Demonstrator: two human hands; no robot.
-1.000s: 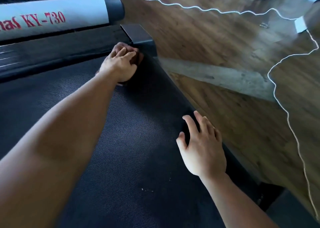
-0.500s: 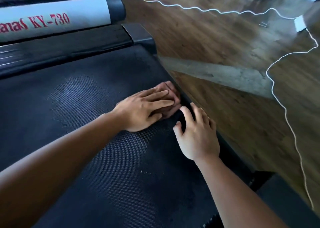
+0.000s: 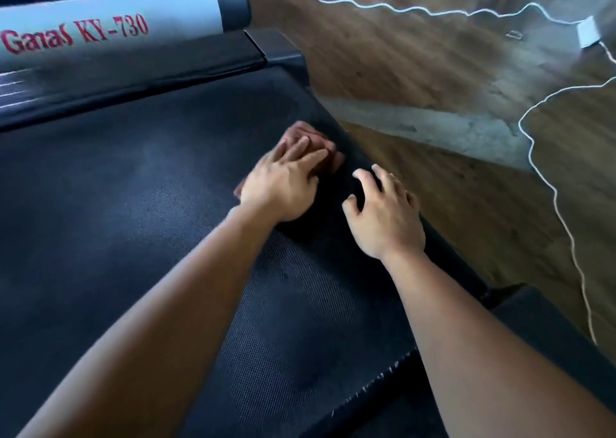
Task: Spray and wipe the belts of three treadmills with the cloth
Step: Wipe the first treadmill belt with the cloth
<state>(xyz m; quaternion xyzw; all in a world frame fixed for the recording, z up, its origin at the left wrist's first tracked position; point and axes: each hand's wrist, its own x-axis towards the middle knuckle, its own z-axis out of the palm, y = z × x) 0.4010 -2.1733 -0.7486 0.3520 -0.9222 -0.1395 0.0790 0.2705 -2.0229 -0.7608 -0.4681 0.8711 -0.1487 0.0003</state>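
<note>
Reddish crumpled cloth (image 3: 321, 144) pressed under left hand (image 3: 283, 187), fingers straight | right hand (image 3: 383, 217) splayed on mesh-textured black belt (image 3: 133, 211)

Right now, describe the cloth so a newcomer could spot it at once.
Start at the black treadmill belt that fills the frame's left and middle. Near its right edge, the left hand presses flat on a small crumpled cloth, with the right hand on the belt just beside it. The cloth is the only reddish-brown thing on the dark belt.
</note>
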